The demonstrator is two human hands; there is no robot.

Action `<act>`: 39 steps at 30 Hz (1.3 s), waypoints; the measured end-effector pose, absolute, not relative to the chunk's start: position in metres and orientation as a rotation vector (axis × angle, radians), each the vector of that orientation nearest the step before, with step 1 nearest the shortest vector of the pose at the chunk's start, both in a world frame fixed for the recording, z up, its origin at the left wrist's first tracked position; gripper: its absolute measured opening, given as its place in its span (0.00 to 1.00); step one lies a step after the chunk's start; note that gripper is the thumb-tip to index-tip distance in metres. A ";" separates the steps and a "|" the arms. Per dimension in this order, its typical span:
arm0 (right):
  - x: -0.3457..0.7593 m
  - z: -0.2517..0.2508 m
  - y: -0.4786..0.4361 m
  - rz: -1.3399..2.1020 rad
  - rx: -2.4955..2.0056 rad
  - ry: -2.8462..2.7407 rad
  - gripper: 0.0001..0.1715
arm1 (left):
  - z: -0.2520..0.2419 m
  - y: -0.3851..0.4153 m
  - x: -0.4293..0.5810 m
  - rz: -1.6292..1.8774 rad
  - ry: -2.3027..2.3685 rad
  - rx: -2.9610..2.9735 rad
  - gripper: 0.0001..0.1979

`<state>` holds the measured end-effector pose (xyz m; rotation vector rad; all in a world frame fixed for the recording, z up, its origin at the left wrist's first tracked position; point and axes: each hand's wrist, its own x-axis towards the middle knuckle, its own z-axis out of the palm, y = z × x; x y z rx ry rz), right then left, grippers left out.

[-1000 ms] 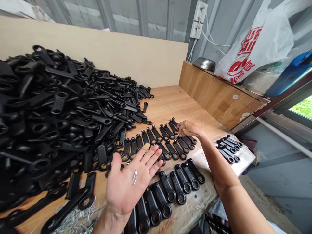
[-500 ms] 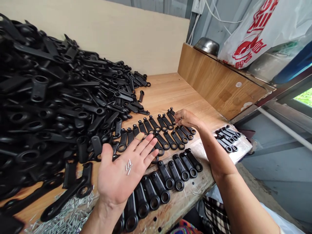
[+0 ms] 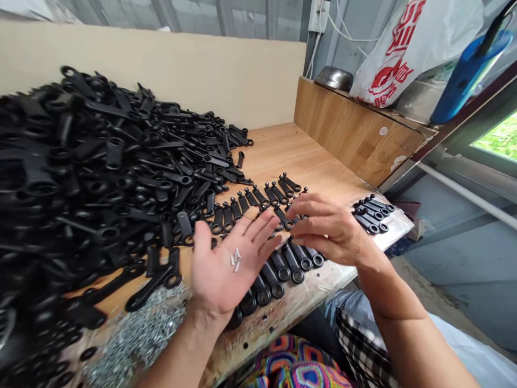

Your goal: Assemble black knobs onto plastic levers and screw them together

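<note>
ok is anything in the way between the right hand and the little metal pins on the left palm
Nothing visible blocks it: the metal pins lie uncovered on the upturned left hand. Its fingers point toward the right hand but do not curl over the pins.

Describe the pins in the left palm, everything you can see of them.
The pins are short, slim, straight and silvery, and look like metal. A few lie loose in a small cluster, pointing in differing directions; blur hides their ends and exact number. They rest on the open, upturned palm of the left hand, below its fingers, which do not close over them.
</note>
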<state>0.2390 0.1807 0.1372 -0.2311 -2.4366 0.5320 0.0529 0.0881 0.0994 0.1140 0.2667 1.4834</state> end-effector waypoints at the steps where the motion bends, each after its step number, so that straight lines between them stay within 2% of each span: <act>1: 0.241 0.134 0.167 0.541 -0.235 -2.439 0.07 | 0.101 0.083 0.060 1.469 0.276 0.114 0.42; 7: 0.228 0.097 0.095 0.582 -0.275 -2.406 0.07 | 0.089 0.041 0.077 1.392 0.300 -0.002 0.39; 16: 0.191 0.057 0.043 0.479 -0.351 -2.554 0.11 | 0.030 -0.010 0.060 1.458 0.168 -0.100 0.36; 21: 0.181 0.051 0.032 0.452 -0.449 -2.586 0.11 | 0.024 -0.009 0.054 1.487 0.147 -0.118 0.39; 25: 0.175 0.051 0.028 0.452 -0.509 -2.512 0.10 | 0.028 -0.005 0.053 1.467 0.167 -0.103 0.37; 33: 0.190 0.056 0.035 0.401 -0.363 -2.865 0.04 | 0.007 -0.012 0.083 1.214 0.137 -0.179 0.34; 39: 0.204 0.054 0.040 0.407 -0.236 -2.969 0.09 | 0.012 -0.007 0.095 1.153 0.175 -0.209 0.31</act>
